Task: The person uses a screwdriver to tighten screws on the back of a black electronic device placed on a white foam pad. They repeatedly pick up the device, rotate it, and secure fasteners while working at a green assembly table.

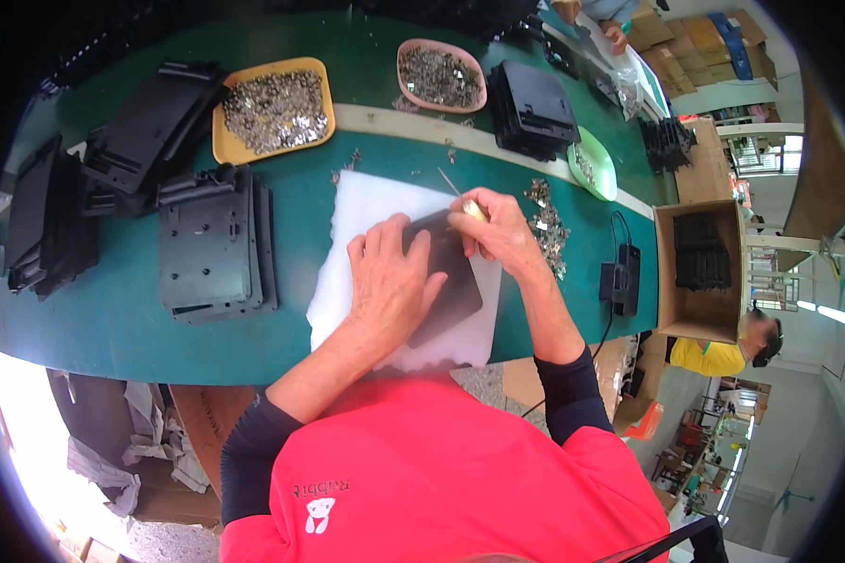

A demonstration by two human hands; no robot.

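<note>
Overall, a long green table (113, 319) fills the view, curving with the lens. On it, in front of the person, lies a white foam sheet (366, 211); a dark flat plate (455, 291) rests on the sheet, near its right side.

Left of the sheet: a stack of black plastic panels (211, 244), with more black parts (47, 220) at the table's far left. Far side — a yellow tray (223, 141) heaped with small metal pieces, a pink oval dish (406, 52) of the same, another black stack (533, 108), a green dish (603, 174). Loose metal pieces (546, 225) lie just right of the sheet. A cardboard box (671, 281) holding black parts stands off the table's right end.

Left hand (390, 281): palm down, fingers spread flat on the plate, pressing rather than gripping.

Right hand (498, 230): closed around a thin tool (458, 192) with a pale handle — its slim shaft points away, up past the plate's far edge.

Another person's hand (618, 36) shows at the table's far end.
</note>
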